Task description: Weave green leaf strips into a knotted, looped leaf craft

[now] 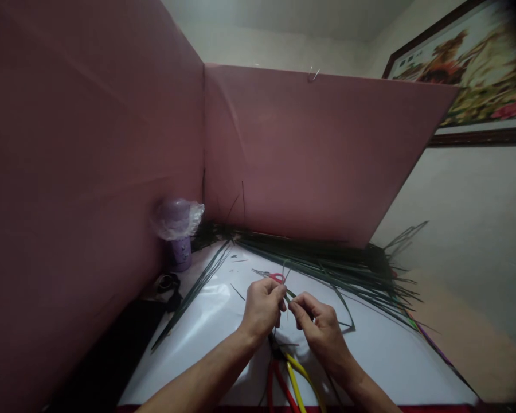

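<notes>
My left hand (261,307) and my right hand (320,322) meet above the middle of the white tabletop (206,355). Between their pinched fingertips runs a narrow green leaf strip (289,295), its thin ends sticking up above the left hand. The rest of the strip is partly hidden by my fingers. Just beyond my left hand lies a pair of scissors (277,278) with red handles. Below my hands, near the front edge, are a red-handled tool (284,387) and a yellow-handled tool (296,383), which look like pliers; their dark heads are partly covered.
Long green leaves (318,255) lie piled along the back, with a thinner bunch (193,289) at the left edge. A purple cup (182,255) topped with clear plastic stands back left, near a small black object (169,287). Pink panels (305,155) wall the left and back.
</notes>
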A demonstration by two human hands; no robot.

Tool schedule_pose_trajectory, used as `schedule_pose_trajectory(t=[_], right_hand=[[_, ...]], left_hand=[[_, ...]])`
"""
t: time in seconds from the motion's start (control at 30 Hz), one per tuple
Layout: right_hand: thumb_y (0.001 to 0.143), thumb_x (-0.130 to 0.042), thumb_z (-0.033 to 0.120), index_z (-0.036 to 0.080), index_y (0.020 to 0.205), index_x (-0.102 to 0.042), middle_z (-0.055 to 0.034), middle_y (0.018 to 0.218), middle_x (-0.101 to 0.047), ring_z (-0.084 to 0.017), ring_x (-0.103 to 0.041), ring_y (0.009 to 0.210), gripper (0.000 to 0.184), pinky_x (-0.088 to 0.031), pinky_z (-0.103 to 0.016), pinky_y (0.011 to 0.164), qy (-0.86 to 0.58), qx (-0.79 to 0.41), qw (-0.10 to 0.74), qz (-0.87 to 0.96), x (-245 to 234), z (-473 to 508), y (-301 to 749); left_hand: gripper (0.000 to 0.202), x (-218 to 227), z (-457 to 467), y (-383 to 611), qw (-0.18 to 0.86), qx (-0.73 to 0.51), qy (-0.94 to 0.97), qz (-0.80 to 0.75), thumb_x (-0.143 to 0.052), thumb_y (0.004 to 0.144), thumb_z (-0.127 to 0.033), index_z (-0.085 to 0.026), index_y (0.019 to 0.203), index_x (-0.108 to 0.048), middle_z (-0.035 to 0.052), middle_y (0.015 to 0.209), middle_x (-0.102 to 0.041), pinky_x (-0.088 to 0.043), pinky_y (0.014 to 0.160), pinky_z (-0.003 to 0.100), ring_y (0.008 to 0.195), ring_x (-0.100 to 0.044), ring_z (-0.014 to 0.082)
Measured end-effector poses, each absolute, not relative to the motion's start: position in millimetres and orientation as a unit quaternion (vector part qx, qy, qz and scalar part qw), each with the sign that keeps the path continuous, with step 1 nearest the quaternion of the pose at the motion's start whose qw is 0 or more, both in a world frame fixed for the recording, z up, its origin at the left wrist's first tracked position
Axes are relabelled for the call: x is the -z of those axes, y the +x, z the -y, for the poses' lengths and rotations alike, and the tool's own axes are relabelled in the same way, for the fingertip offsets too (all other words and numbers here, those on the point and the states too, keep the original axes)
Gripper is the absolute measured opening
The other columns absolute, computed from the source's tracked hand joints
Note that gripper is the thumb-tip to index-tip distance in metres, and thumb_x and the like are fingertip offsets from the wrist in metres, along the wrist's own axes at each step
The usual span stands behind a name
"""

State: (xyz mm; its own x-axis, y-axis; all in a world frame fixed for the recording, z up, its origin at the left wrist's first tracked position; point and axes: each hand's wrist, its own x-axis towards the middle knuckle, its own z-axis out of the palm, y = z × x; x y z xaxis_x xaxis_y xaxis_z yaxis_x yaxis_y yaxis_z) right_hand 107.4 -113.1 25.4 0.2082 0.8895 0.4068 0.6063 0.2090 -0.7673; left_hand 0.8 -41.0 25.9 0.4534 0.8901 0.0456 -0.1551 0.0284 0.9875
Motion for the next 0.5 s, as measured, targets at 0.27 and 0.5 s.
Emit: schedule_pose_trajectory(t=[0.27,0.5], right_hand=[[0.086,-0.048,0.034,0.017,0.067,-0.054,0.003,0.053,-0.048,-0.01,-0.043,0.049,0.026,-0.033,-0.021,0.049,-0.628,-0.146,0.469,0.604,-16,112,111],[0.084,-0.05,0.037,0.017,0.065,-0.056,0.0026,0.052,-0.047,-0.01,-0.043,0.049,0.029,-0.033,-0.02,0.048,-0.631,-0.161,0.486,0.582,-13,110,114]], left_hand=[[0.027,-23,32,-1,0.69,-0.361,0.557,-0.29,-0.052,0.073,-0.037,-0.014,0.061,-0.046,-0.0019,0.047,-0.053,-0.021,0.024,0.016,0.025,-0.037,0.005],[0.03,-20,29,-4,0.72,-0.333,0.564,-0.227,-0.053,0.074,-0.043,-0.013,0.071,-0.047,-0.0005,0.055,-0.056,-0.029,0.027,0.015,0.029,-0.043,0.0055]])
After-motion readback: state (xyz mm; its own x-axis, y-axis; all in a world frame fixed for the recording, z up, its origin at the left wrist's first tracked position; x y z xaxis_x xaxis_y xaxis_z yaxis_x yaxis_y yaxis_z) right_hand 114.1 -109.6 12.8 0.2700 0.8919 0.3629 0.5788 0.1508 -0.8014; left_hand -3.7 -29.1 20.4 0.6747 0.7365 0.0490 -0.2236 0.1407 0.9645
